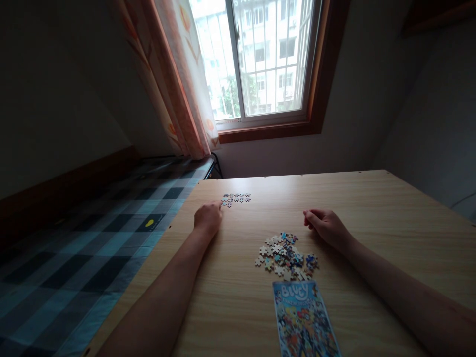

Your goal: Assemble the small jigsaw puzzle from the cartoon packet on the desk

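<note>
Wooden table (372, 208), puzzle pieces (286, 255), checked bedspread (74, 248), window (260, 59)

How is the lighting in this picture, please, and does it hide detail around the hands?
Head view: the window is overexposed by daylight; the walls fall into deep shadow; the left hand and right hand are backlit and dim; the loose puzzle pieces are readable.

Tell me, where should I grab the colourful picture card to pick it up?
Probably by a long side edge, coming from the right. The picture card lies flat on the table, so a fingertip must slip under a thin edge; loose puzzle pieces crowd its far end, while the sides look bare.
</note>
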`<state>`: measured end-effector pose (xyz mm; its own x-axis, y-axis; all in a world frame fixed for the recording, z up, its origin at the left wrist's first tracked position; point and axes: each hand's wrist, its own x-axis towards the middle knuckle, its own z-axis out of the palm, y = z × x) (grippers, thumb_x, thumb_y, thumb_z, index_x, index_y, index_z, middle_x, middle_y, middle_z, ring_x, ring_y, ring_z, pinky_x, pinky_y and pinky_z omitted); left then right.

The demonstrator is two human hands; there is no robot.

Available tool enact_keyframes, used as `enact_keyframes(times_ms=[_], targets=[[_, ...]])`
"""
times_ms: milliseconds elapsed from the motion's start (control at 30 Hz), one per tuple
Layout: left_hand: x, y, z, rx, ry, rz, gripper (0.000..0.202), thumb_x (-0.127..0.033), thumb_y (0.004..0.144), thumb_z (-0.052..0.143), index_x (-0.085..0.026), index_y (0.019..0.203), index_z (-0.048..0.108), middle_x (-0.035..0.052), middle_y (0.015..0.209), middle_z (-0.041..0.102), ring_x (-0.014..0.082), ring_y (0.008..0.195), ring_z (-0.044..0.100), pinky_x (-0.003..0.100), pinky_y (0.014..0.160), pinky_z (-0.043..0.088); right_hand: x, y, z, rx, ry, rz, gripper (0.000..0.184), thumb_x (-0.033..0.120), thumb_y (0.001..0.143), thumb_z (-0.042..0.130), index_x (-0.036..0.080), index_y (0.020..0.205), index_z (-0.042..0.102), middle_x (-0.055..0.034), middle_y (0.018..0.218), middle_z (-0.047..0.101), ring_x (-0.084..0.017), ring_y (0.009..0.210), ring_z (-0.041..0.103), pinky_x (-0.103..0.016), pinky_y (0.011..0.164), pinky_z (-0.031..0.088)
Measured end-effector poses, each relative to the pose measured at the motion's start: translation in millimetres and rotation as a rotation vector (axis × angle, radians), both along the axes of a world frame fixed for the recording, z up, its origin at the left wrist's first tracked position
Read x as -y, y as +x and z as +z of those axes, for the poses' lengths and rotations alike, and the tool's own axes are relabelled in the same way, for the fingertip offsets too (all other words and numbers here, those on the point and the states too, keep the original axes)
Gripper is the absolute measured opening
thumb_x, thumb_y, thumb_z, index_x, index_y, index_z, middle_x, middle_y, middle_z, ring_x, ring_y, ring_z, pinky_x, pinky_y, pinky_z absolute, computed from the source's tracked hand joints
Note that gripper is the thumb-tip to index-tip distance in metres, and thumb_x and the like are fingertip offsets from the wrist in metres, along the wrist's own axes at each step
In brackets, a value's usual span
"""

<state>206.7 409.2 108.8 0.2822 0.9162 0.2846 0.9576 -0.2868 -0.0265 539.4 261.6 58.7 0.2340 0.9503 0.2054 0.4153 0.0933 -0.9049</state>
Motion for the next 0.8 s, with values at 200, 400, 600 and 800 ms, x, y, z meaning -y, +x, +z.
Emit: enact_keyframes(times_ms=[200,400,600,800], targets=[[-2.8,1.6,-8.5,-0.017,0.023,-0.069,0.03,-0.023,0.093,0.046,-0.024,0.103,0.075,0.0059,0.111,0.073,0.0212,0.103,0.064,0.03,0.089,0.048,-0.8,1.7,-2.2,0.024,0.007,0.0,0.049,0.058,0.09,0.05,0.017,0.066,0.062,-0.0041,0.065,0.062,-0.015,0.06,0.056,-0.027,0.058,0.041],[-3.3,2.3,-7.9,-0.051,-0.002,-0.053,0.032,-0.025,0.095,0.045,-0.026,0.105,0.075,0.0063,0.11,0.073,0.0216,0.103,0.064,0.031,0.09,0.046,-0.6,0.7,-0.9,0.024,0.001,-0.001,0.049,0.058,0.089,0.051,0.017,0.065,0.062,-0.0044,0.065,0.063,-0.016,0.06,0.056,-0.027,0.059,0.042],[-1.4,2.9,-5.6,-0.039,-0.024,-0.034,0.033,-0.024,0.095,0.043,-0.026,0.106,0.074,0.0058,0.111,0.073,0.0214,0.102,0.064,0.029,0.085,0.048,0.4,-0.1,0.9,0.021,-0.003,-0.004,0.049,0.059,0.088,0.051,0.017,0.065,0.062,-0.0043,0.065,0.063,-0.016,0.06,0.057,-0.027,0.059,0.042],[-2.8,2.3,-7.9,-0.012,-0.028,-0.039,0.033,-0.021,0.093,0.045,-0.025,0.108,0.074,0.0063,0.111,0.073,0.0204,0.103,0.065,0.028,0.088,0.048,0.7,0.2,0.3,0.029,-0.013,0.0,0.049,0.059,0.088,0.051,0.017,0.065,0.062,-0.0044,0.065,0.063,-0.016,0.06,0.057,-0.027,0.059,0.043]])
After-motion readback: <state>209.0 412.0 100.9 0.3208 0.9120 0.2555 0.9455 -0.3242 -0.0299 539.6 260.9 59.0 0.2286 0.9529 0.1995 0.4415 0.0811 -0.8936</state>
